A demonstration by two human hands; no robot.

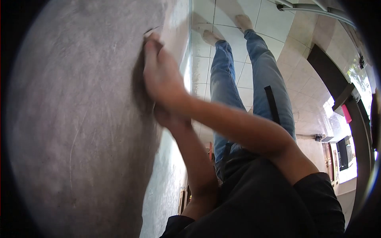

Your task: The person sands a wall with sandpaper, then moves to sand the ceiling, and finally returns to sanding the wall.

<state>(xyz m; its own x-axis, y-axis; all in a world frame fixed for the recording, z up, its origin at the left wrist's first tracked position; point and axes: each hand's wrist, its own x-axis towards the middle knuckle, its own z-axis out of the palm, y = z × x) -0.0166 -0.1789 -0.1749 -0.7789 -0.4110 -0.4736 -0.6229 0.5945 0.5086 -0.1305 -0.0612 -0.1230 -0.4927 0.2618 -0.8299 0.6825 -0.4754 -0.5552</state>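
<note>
Right hand point(163, 75) and left hand point(171, 118) bunched up at the grey wall point(79, 111)
Thin dark mark point(149, 30) by the right one; too blurry, can't tell if either's holding anything.

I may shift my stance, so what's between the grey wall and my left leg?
In the head view, a pale strip and tiled floor separate the grey wall and left leg.

I can read no text, label, brand, number or sign from my end: none on the grey wall point(87, 99) out to its right edge, none on the dark shirt point(266, 202) or the jeans point(268, 71). Any print on the small pink object point(346, 114) is too small for me.
</note>
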